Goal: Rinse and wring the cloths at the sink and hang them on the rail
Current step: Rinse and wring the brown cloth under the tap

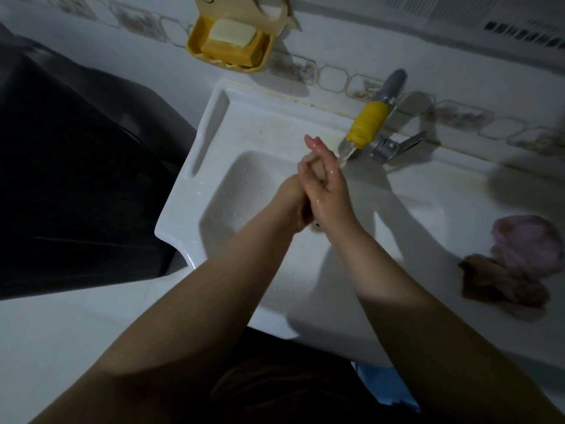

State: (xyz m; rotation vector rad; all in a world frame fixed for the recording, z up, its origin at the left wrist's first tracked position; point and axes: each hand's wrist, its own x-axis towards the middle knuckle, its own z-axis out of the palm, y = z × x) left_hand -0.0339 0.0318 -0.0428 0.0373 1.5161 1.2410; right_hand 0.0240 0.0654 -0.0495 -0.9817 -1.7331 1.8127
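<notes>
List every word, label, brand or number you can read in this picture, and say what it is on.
None is readable.
Wall tile border: a blurred decorative pattern, no letters.
Yellow soap holder: its cream backing shows a dark mark at the frame's top edge, cut off.
Tap: no marking visible.

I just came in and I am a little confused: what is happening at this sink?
A person rubs both hands together under running water from the tap, over the sink. The left hand and right hand are pressed against each other; neither holds a cloth. Two cloths lie bunched on the counter to the right.
</notes>
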